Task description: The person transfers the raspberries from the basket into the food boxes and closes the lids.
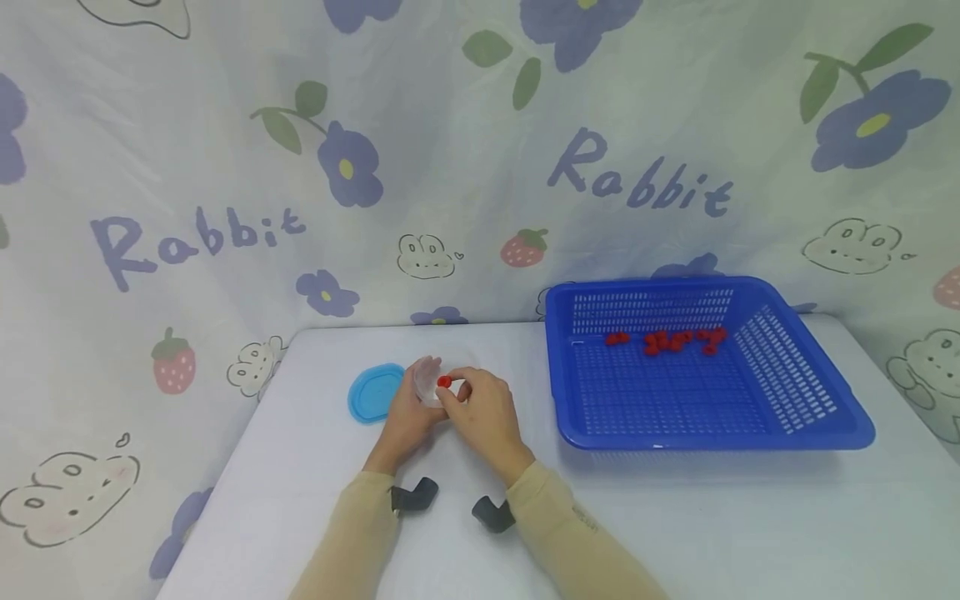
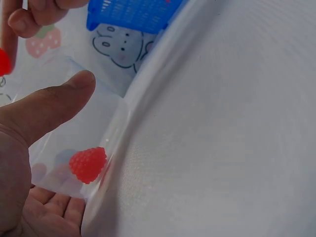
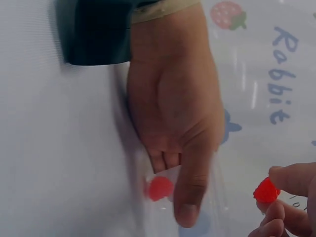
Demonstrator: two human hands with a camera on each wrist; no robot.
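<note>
Behind the worktop (image 1: 750, 533) hangs a cloth (image 1: 465, 158). On your right stands the basket (image 1: 712, 441), berries (image 1: 663, 342) along its far side; left of the cup (image 1: 425, 383) in your left grip (image 1: 408, 417) lies the lid (image 1: 371, 396). One berry (image 2: 89, 164) sits inside the cup, another berry (image 1: 444, 382) in your right grip (image 1: 483, 412).

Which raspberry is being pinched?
The raspberry between the right hand's thumb and fingers; another raspberry sits in the clear cup, the other visible ones in the blue basket.

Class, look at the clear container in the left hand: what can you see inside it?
One red raspberry-shaped piece shows through the clear container. The left hand covers part of the clear container, so whatever lies directly behind that hand cannot be seen.
</note>
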